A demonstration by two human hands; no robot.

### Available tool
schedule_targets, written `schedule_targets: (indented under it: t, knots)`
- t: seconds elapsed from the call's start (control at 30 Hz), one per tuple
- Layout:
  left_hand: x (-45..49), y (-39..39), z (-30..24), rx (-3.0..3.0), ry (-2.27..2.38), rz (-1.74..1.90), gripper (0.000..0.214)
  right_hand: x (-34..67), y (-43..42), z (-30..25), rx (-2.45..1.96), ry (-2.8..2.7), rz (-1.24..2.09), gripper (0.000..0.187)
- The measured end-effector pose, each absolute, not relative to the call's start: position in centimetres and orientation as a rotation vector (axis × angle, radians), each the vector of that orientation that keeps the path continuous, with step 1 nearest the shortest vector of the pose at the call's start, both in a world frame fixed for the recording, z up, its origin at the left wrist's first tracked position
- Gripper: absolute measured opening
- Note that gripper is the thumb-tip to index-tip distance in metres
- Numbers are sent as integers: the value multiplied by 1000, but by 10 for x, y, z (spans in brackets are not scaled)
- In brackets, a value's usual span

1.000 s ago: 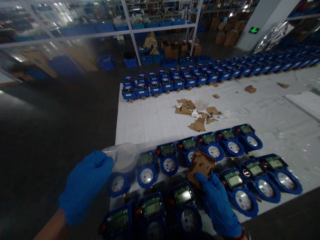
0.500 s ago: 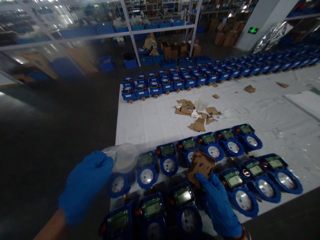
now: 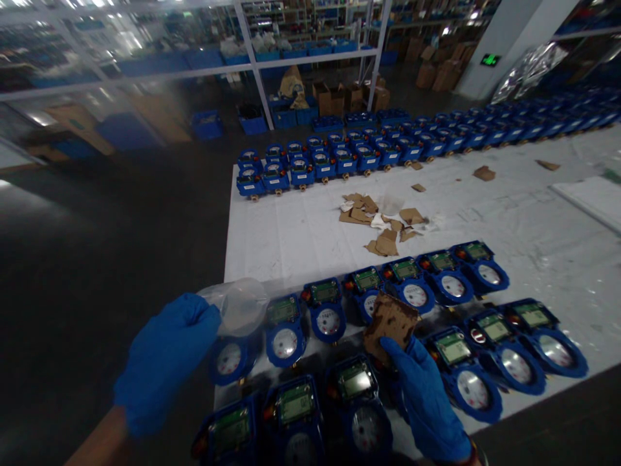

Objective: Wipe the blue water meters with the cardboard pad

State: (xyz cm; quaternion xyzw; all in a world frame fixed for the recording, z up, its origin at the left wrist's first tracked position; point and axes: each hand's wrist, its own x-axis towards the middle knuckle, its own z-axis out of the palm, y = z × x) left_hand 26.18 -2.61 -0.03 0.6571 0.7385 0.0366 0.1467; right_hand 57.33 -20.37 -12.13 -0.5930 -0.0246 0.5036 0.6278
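Observation:
My left hand (image 3: 167, 359), in a blue glove, is closed on the rim of a translucent plastic cup (image 3: 242, 305). The cup is tipped over the leftmost blue water meter (image 3: 229, 358) of a near row and partly veils it. In my gloved right hand (image 3: 427, 401) a torn piece of brown cardboard (image 3: 391, 323) with dark stains is gripped, thumb on its face. It hangs over the meters and covers part of one in the middle. Close by are further meters with green circuit boards, small displays and round dials, such as this one (image 3: 327, 317).
Torn cardboard scraps (image 3: 387, 243) lie mid-table on the white tabletop (image 3: 272, 230). Along the far edge runs a long double row of blue meters (image 3: 301, 171). Shelving (image 3: 310, 57) with bins stands behind, and dark floor (image 3: 121, 239) lies to the left.

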Motion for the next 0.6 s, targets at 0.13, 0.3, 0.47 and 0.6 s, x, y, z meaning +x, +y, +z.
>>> schedule_targets:
  t: [0.13, 0.3, 0.47, 0.6]
  knots:
    - [266, -27, 3, 1894, 2128, 83, 29, 574, -204, -123, -1388, -76, 1137, 52]
    - [265, -26, 1, 1896, 2138, 92, 30, 574, -205, -126, -1346, -66, 1158, 53]
    - [264, -26, 0, 1894, 2148, 66, 31, 573, -205, -126, -1348, -38, 1154, 54]
    - [266, -26, 3, 1908, 2144, 59, 30, 574, -205, -131, -1333, -41, 1165, 54]
